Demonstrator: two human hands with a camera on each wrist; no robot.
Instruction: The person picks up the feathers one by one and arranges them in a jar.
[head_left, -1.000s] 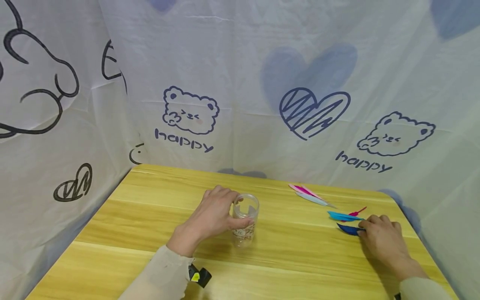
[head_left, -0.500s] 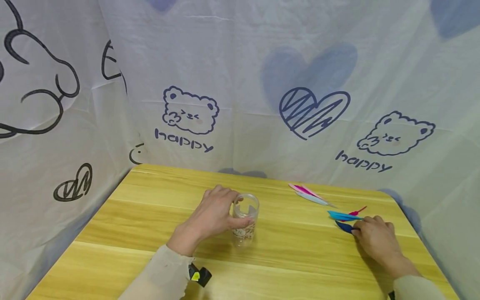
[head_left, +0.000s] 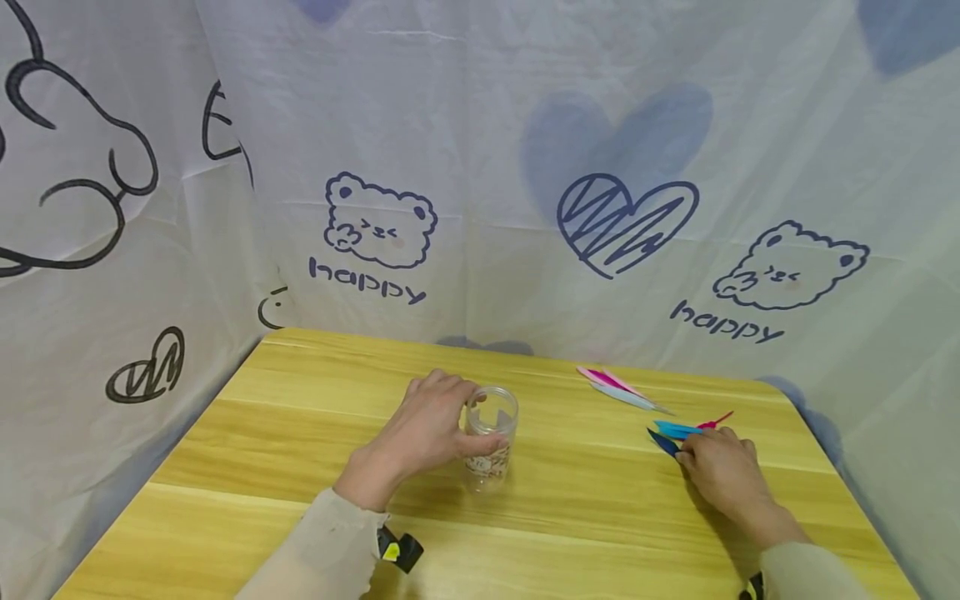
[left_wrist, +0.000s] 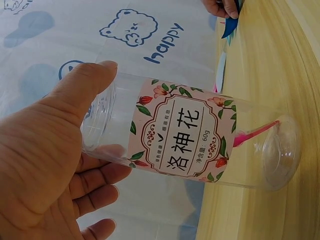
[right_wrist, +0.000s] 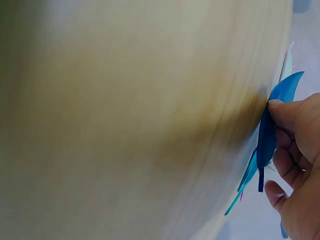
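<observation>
A clear plastic jar (head_left: 489, 462) with a pink floral label (left_wrist: 182, 132) stands upright and lidless on the table. My left hand (head_left: 431, 425) grips it near the rim, thumb on one side and fingers on the other. Through the jar's clear wall, a pink stem (left_wrist: 256, 134) shows near the base; it appears to be inside. At the right, my right hand (head_left: 723, 475) pinches a dark blue feather (right_wrist: 267, 132) between thumb and fingers, just above the table. Right beside that hand lies a light blue feather (head_left: 675, 430), partly hidden by it.
A magenta feather (head_left: 708, 423) pokes out behind the right hand. Pink feathers (head_left: 611, 382) and a pale feather (head_left: 624, 397) lie toward the back edge of the wooden table (head_left: 315, 375). A printed cloth (head_left: 480, 167) hangs behind and at the sides.
My right hand has moved left with the dark blue feather, whose tip now reaches in front of the light blue one. The left hand and the jar have stayed put.
</observation>
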